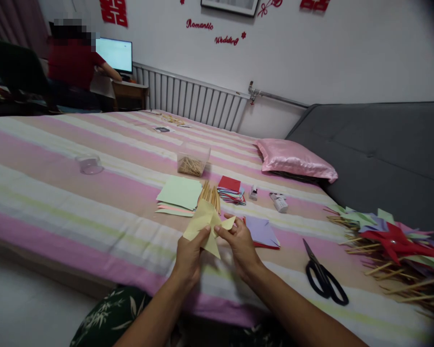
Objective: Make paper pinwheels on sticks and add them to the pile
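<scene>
Yellow paper (206, 226), partly folded, is pinched between the fingers of the left hand (188, 255) and right hand (240, 245) above the striped bed (58, 193), near wooden sticks (210, 195) and black scissors (323, 277).

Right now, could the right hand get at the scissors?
Probably yes: the scissors lie in the open on the bed, just right of the right hand, but it first must let go of the yellow paper.
</scene>
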`<state>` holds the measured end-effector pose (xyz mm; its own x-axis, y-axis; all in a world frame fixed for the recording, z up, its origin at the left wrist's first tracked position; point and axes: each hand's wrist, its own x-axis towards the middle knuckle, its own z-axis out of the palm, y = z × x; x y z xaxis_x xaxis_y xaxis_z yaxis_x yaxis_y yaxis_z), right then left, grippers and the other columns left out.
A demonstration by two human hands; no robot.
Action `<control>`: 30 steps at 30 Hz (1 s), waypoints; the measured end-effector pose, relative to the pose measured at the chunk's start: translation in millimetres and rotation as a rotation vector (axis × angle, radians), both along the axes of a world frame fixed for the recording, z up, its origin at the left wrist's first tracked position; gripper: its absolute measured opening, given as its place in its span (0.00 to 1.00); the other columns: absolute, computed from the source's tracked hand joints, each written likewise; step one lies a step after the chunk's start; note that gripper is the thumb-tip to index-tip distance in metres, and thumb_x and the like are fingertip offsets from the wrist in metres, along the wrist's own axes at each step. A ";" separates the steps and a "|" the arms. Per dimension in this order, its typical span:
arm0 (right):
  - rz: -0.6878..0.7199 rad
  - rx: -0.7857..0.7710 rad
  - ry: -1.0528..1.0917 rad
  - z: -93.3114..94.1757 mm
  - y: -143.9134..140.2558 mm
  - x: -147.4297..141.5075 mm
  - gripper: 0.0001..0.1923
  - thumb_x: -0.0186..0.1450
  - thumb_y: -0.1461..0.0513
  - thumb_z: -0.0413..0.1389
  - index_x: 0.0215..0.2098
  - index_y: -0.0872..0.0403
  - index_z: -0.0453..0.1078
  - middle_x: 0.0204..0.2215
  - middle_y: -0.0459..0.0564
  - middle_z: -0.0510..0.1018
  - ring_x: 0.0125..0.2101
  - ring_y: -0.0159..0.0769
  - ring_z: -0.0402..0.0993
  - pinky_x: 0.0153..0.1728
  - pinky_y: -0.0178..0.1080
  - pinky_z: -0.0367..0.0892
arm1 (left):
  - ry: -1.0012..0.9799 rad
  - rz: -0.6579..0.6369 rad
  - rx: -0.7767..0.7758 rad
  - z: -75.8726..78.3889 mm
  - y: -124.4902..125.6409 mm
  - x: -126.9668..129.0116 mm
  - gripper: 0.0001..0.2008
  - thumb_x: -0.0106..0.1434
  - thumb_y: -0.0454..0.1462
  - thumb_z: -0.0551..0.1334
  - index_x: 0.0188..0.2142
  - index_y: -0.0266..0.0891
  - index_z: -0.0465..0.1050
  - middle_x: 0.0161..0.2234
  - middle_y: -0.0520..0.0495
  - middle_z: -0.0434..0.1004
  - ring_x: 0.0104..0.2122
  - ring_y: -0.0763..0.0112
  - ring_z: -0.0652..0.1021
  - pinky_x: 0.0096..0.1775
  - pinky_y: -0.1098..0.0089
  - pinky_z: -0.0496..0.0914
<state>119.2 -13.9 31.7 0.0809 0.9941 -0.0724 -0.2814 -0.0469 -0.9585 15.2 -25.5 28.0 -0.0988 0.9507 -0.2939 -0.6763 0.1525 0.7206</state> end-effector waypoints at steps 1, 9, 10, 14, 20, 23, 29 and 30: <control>-0.004 -0.003 0.003 -0.1 -0.2 -0.2 0.31 0.46 0.58 0.65 0.45 0.54 0.58 0.29 0.47 0.78 0.30 0.38 0.76 0.34 0.40 0.69 | -0.002 0.001 0.003 -0.4 -0.9 1.6 0.17 0.44 0.34 0.70 0.36 0.33 0.76 0.29 0.47 0.81 0.28 0.69 0.78 0.30 0.72 0.71; -0.029 -0.062 -0.028 9.8 3.9 7.8 0.30 0.46 0.61 0.63 0.46 0.56 0.61 0.26 0.44 0.76 0.26 0.34 0.73 0.29 0.36 0.67 | 0.120 -0.120 0.010 -5.9 1.1 -1.8 0.16 0.44 0.39 0.70 0.33 0.32 0.76 0.26 0.47 0.78 0.24 0.71 0.75 0.27 0.73 0.68; -0.026 -0.072 -0.032 11.3 5.3 10.8 0.29 0.45 0.62 0.62 0.45 0.56 0.61 0.26 0.45 0.76 0.25 0.34 0.73 0.29 0.35 0.67 | 0.151 -0.159 0.029 -4.7 2.2 -5.2 0.16 0.45 0.40 0.69 0.33 0.33 0.76 0.26 0.47 0.78 0.24 0.71 0.75 0.26 0.73 0.67; 0.067 -0.137 -0.056 15.5 9.0 22.2 0.26 0.45 0.64 0.61 0.42 0.57 0.64 0.24 0.44 0.76 0.21 0.31 0.71 0.26 0.34 0.66 | 0.219 -0.317 0.041 3.9 4.6 -18.5 0.14 0.47 0.44 0.68 0.26 0.34 0.76 0.23 0.47 0.76 0.22 0.72 0.74 0.24 0.75 0.65; 0.238 -0.167 -0.141 15.4 7.5 25.6 0.26 0.44 0.65 0.60 0.43 0.57 0.65 0.19 0.40 0.72 0.19 0.28 0.66 0.21 0.30 0.61 | 0.275 -0.427 0.004 2.7 4.6 -19.4 0.14 0.44 0.41 0.70 0.26 0.31 0.77 0.23 0.43 0.78 0.21 0.70 0.75 0.24 0.75 0.64; 0.245 -0.143 -0.210 16.2 6.6 25.8 0.30 0.45 0.65 0.60 0.47 0.58 0.63 0.19 0.38 0.70 0.19 0.27 0.65 0.20 0.29 0.59 | 0.287 -0.399 0.005 -0.5 4.2 -16.5 0.14 0.42 0.39 0.70 0.27 0.31 0.77 0.24 0.43 0.79 0.22 0.69 0.75 0.25 0.74 0.65; 0.269 -0.084 -0.245 18.3 5.6 25.9 0.30 0.45 0.65 0.61 0.47 0.57 0.63 0.21 0.39 0.72 0.19 0.28 0.66 0.22 0.31 0.61 | 0.306 -0.372 0.005 1.2 3.2 -16.6 0.14 0.40 0.38 0.71 0.27 0.31 0.77 0.23 0.43 0.79 0.22 0.67 0.75 0.25 0.73 0.65; 0.272 -0.083 -0.240 18.7 5.4 25.5 0.30 0.45 0.65 0.61 0.47 0.57 0.63 0.21 0.39 0.73 0.19 0.28 0.67 0.22 0.31 0.61 | 0.305 -0.374 0.004 1.4 3.2 -16.7 0.15 0.40 0.38 0.71 0.27 0.31 0.77 0.23 0.43 0.78 0.22 0.68 0.75 0.25 0.73 0.65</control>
<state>144.6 -8.4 50.4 -0.1608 0.9732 -0.1642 -0.0157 -0.1688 -0.9855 -1.5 -22.3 29.4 0.1685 0.9386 -0.3012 -0.3331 0.3418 0.8788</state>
